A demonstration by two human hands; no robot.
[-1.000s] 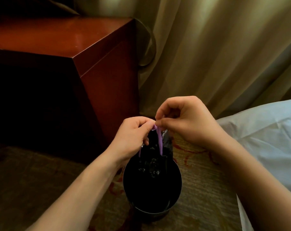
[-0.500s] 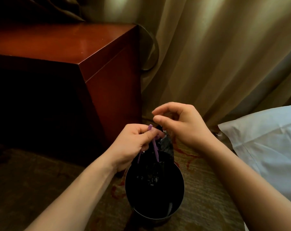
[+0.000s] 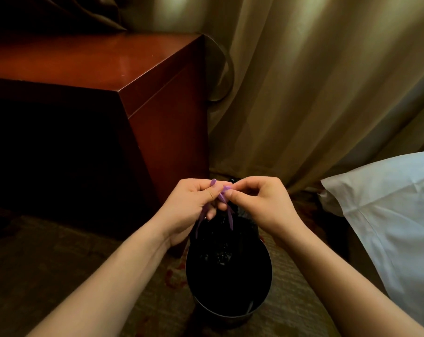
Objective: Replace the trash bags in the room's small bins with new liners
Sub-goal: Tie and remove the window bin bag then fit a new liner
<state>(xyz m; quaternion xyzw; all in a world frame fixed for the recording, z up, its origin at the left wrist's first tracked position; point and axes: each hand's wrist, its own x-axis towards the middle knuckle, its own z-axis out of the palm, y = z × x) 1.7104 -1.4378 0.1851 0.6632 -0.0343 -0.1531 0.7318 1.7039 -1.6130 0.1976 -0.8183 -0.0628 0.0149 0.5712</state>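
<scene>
A small round dark bin (image 3: 230, 310) stands on the carpet below my hands. A black trash bag (image 3: 220, 239) rises out of it, gathered at the top. Purple drawstrings (image 3: 226, 205) hang from the bag's neck. My left hand (image 3: 194, 205) pinches the purple strings between thumb and fingers. My right hand (image 3: 257, 200) meets it from the right, thumb and forefinger pinching the same strings. The bag's lower part is lost in the bin's dark inside.
A dark red wooden nightstand (image 3: 138, 93) stands close on the left of the bin. Beige curtains (image 3: 315, 81) hang behind. A white pillow (image 3: 388, 215) lies at the right. Patterned carpet (image 3: 60, 276) covers the floor.
My right hand had let go and lifted off half a second ago; it has come back left and pinches the strings again. My left hand kept its hold throughout.
</scene>
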